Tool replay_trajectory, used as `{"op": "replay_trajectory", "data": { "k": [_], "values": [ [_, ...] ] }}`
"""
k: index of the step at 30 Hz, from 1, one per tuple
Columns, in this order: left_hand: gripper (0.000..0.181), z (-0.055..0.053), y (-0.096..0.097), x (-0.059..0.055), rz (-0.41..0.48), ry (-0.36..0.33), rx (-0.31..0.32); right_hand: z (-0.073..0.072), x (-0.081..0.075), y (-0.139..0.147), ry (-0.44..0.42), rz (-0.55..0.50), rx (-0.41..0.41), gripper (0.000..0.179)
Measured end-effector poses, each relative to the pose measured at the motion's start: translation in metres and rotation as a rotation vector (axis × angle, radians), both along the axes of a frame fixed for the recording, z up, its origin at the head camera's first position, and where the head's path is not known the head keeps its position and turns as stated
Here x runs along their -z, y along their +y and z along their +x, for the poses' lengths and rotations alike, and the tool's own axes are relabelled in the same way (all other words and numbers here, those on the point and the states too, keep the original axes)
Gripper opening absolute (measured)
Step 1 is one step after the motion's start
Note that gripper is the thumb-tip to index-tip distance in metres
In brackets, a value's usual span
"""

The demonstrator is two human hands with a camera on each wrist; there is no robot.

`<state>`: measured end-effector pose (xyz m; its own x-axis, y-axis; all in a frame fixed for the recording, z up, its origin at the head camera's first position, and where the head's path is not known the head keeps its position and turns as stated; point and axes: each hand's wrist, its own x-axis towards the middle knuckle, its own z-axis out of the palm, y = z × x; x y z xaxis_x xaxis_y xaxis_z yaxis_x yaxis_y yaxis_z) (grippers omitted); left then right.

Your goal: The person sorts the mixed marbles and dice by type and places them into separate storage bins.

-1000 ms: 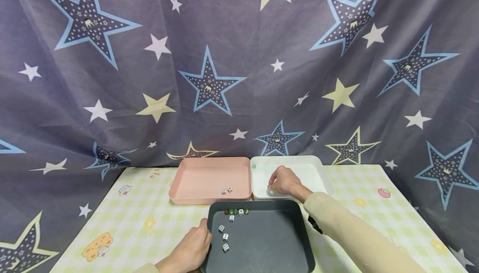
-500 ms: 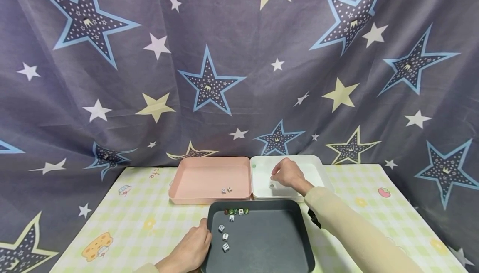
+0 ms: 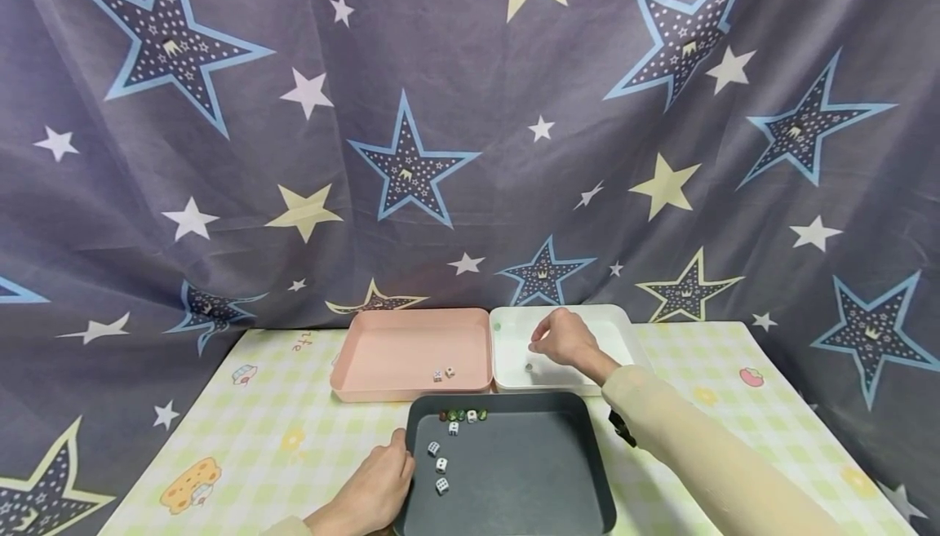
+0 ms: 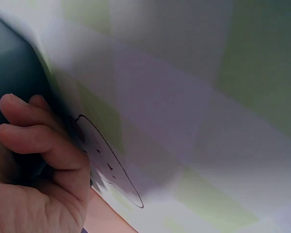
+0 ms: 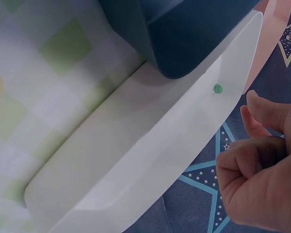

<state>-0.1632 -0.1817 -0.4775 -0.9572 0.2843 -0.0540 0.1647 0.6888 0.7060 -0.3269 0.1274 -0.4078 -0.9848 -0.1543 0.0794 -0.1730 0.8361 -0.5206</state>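
Note:
My left hand [image 3: 370, 483] grips the left rim of a dark grey tray [image 3: 598, 471], its fingers curled at the tray's side in the left wrist view. In that tray lie several white dice [image 3: 441, 465] and a row of small green and reddish marbles [image 3: 452, 415]. Over the white tray [image 3: 620, 328] hovers my right hand [image 3: 564, 336], thumb and forefinger forward, the other fingers curled, nothing visible between them. Below its fingertips a small glassy marble [image 3: 529, 367] lies on the white tray's floor. A green marble [image 5: 218, 89] sits in that tray's far left corner.
A pink tray [image 3: 411, 340] holding two dice [image 3: 444, 374] stands left of the white one, both behind the dark tray. A checked cloth [image 3: 294, 405] covers the table. Behind hangs a starry grey curtain [image 3: 470, 177].
My right hand has let go of the small marble and lifted slightly up and away. The marble now shows on the white tray's floor, rolled slightly left. My left hand has stayed put.

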Motion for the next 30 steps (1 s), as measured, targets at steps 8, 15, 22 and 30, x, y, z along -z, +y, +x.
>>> {"op": "replay_trajectory", "data": {
  "k": [8,15,22,30],
  "values": [
    [0.018,0.000,0.000,0.000,0.003,0.009,0.003,0.006,-0.005,-0.001,0.021,0.000,-0.028,0.006],
    [0.017,0.000,0.000,0.000,0.012,0.008,0.010,0.008,-0.005,-0.005,0.017,-0.006,-0.034,0.007],
    [0.017,0.000,0.002,0.001,0.016,-0.003,0.013,0.010,-0.004,-0.009,0.030,0.003,-0.040,0.007],
    [0.017,0.000,0.001,0.001,0.012,-0.003,0.004,0.014,-0.005,-0.013,0.027,-0.008,-0.050,0.006]
  ]
}}
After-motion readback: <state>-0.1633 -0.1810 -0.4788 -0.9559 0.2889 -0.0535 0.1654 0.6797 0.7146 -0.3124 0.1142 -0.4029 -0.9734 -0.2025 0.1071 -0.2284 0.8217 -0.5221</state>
